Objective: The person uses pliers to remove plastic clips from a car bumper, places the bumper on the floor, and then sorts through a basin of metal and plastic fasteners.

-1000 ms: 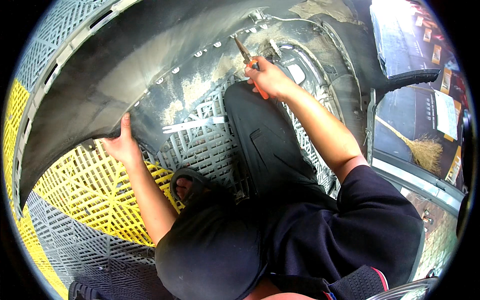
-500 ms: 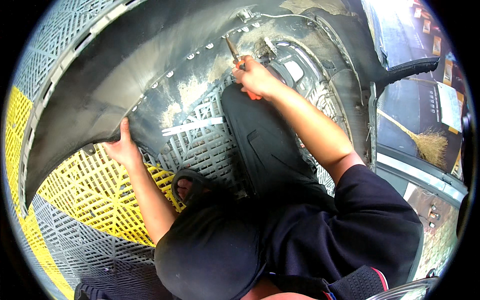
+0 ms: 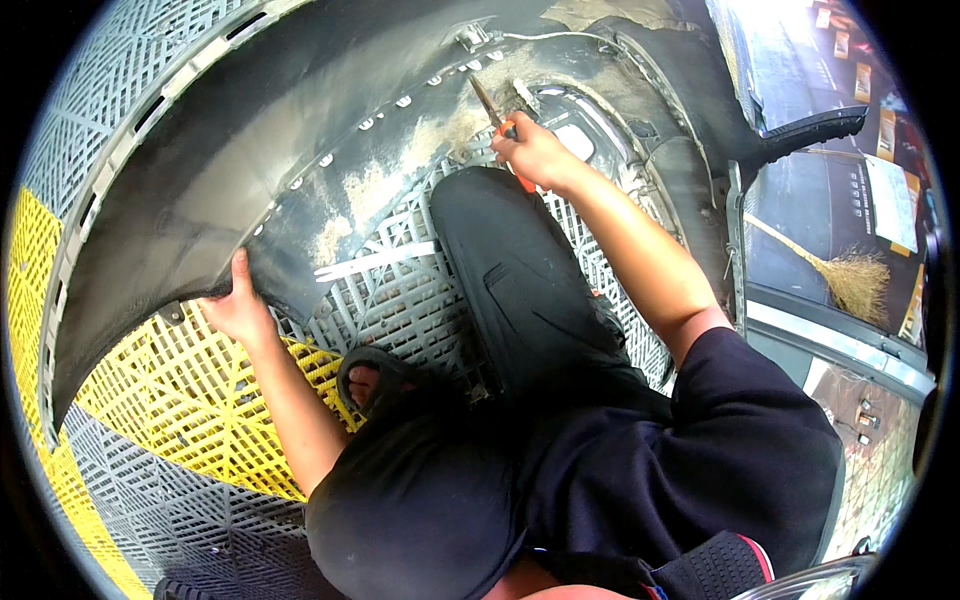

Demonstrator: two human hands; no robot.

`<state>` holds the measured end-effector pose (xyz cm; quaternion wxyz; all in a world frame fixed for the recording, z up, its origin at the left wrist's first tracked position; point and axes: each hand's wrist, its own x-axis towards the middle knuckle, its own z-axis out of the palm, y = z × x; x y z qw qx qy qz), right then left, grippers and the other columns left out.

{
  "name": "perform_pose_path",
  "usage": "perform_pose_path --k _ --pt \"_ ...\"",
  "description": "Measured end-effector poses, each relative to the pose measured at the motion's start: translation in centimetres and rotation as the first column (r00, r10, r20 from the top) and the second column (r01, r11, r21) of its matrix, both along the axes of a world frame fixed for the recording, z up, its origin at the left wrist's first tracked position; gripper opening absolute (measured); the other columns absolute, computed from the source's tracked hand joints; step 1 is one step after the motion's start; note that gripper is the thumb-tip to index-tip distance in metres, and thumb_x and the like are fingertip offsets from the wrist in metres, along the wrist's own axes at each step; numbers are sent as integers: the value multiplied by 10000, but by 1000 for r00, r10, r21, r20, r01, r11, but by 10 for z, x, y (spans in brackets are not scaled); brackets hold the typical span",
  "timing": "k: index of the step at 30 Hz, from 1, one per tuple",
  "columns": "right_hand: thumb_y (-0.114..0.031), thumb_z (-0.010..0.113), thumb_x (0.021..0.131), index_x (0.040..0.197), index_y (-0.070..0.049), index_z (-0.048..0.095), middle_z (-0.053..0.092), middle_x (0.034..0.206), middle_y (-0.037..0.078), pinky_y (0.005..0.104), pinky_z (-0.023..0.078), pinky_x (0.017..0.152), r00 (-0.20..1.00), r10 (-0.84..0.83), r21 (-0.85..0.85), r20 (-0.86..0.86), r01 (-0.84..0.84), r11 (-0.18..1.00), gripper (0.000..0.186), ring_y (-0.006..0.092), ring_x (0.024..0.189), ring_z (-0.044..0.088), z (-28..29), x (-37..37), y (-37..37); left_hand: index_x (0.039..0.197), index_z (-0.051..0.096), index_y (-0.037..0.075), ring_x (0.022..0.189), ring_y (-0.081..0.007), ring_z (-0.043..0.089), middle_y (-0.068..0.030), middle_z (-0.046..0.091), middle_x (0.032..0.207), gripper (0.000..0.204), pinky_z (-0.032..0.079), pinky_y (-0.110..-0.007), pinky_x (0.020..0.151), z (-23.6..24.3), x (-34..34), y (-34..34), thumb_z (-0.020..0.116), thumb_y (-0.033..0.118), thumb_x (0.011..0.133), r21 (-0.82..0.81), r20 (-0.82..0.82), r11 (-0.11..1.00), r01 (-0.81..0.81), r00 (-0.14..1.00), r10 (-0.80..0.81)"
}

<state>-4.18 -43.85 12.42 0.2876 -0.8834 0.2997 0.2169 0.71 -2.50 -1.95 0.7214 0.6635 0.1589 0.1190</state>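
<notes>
A large curved black plastic bumper panel (image 3: 140, 250), dusty inside with a row of pale clips (image 3: 403, 101), spans the upper view. My left hand (image 3: 238, 300) grips its lower inner edge, thumb up along the surface. My right hand (image 3: 530, 150) is closed on pliers (image 3: 487, 100) with orange handles, their metal jaws pointing up-left beside the clips; whether they touch one is unclear. Below that hand is my bent knee in black trousers (image 3: 500, 270). A pale flat strip (image 3: 350, 266) lies left of the knee.
Yellow (image 3: 200, 400) and grey floor grating (image 3: 130, 480) lies beneath, with my sandalled foot (image 3: 365, 380) on it. At the right are a straw broom (image 3: 855, 280), a dark surface with labels (image 3: 800, 200) and a metal rail (image 3: 830, 340). A small bracket (image 3: 473, 37) sits atop the panel.
My right hand and pliers shifted left, then back right and slightly down. My left hand still grips the panel edge. The view and my knee have shifted slightly.
</notes>
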Motion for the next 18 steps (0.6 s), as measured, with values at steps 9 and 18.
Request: perform_pose_path --k 9,18 --pt "-282 591 1007 1299 -4 506 675 876 147 368 461 470 996 90 254 27 -94 963 412 192 462 557 -13 7 54 1312 564 -61 1141 -224 607 -143 646 1286 586 455 -354 1066 8 1 -1 861 14 812 29 2 1000 -5 1000 5" --pt "-293 604 1002 1312 12 518 704 972 186 387 551 659 995 22 219 96 -43 975 443 281 738 697 -27 3 61 1289 574 -71 1141 -226 612 -154 654 1282 566 455 -360 1063 -3 2 2 864 24 813 -13 -2 1000 -21 1000 21"
